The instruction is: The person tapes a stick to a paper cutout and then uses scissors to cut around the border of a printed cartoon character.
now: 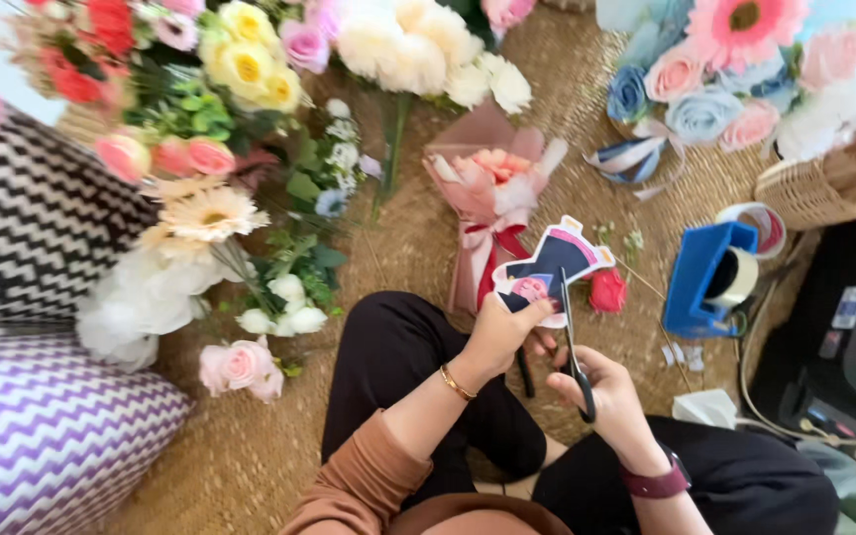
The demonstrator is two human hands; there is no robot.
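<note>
Cutout: printed paper cutout (553, 262), white-edged, dark blue and pink; held up over the person's lap, above the woven mat (418, 238).
Left hand: left hand (503, 332) pinches the cutout's lower edge, fingers curled; gold bracelet (456, 382) on the wrist.
Scissors: black-handled scissors (573, 342), blades pointing up against the cutout's right part; whether the blades are parted I cannot tell.
Right hand: right hand (608, 391) wrapped around the scissor handles; dark red watch (658, 483) on the wrist.
Just beside: small red rose (607, 291) lying at the cutout's right; pink-wrapped bouquet (488, 193) with ribbon behind it.
Right of that: blue tape dispenser (705, 277) on the mat, a tape roll (767, 224) just behind it.
Farther out: loose artificial flowers (220, 213) at left, two zigzag cushions (37, 327) at far left, a wicker basket (829, 183) at right.
</note>
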